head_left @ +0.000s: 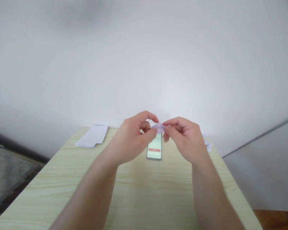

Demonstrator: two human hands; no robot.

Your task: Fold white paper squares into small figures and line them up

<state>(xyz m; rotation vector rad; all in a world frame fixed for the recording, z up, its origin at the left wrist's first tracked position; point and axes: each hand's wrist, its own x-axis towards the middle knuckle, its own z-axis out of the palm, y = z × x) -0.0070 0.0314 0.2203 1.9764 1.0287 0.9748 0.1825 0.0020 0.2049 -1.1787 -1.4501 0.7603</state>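
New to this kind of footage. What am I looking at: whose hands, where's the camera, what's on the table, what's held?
No machine here: these are a person's bare left hand and right hand. The single picture comes from a camera worn on their head, looking forward and down.

Between the fingertips, both hands pinch a small, pale, folded paper piece. Beneath it, on the pale wood-grain table, lies a dark-edged rectangular phone, screen lit with a red bar. Flat white paper sheets lie at far left; white paper-like scraps are partly hidden behind the right hand.
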